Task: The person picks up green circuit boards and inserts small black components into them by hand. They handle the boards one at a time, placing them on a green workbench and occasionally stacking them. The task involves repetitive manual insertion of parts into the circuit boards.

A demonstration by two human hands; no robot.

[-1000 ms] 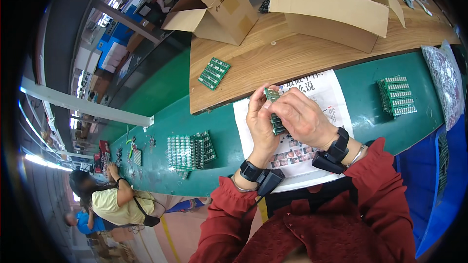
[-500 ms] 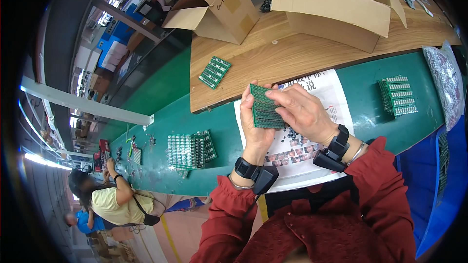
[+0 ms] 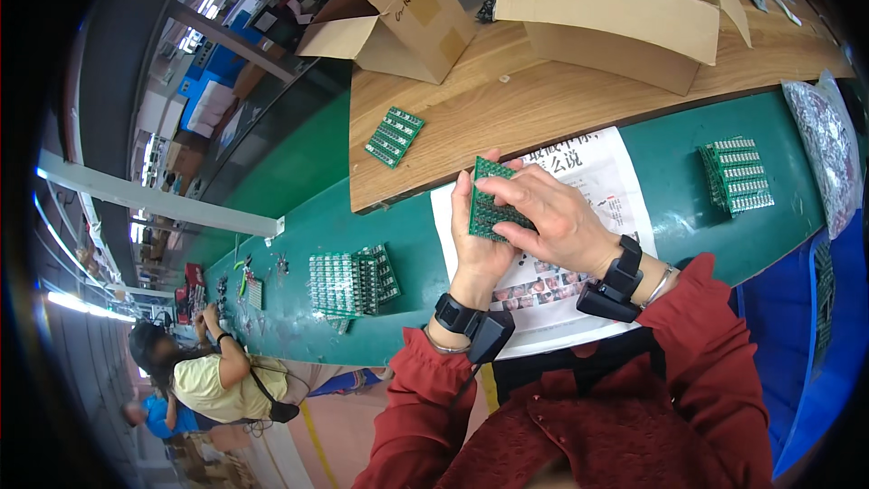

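Above the printed paper sheet (image 3: 543, 330) I hold a green circuit board (image 3: 496, 204), tilted up and covered with rows of small parts. My left hand (image 3: 475, 244) grips it from the left edge and behind, with fingertips showing past its top. The index finger and thumb of my right hand (image 3: 557, 217) lie on the board's face, gripping it together with the left; the other fingers are curled and partly hidden. Small dark bits lie on the paper under my hands. Stacked circuit boards (image 3: 348, 281) lie to the left, and another stack (image 3: 738, 177) to the right.
A single board (image 3: 395, 137) lies on the wooden board (image 3: 453, 127), behind which stand two open cartons (image 3: 412, 23) (image 3: 615, 27). A clear bag of small parts (image 3: 824, 154) and a blue bin (image 3: 787, 335) are at right. Another person (image 3: 217, 376) works farther left along the green table (image 3: 416, 217).
The circuit board has turned slightly and shifted a little to the right in my hands. My right index finger and thumb have moved left across its face and spread apart.
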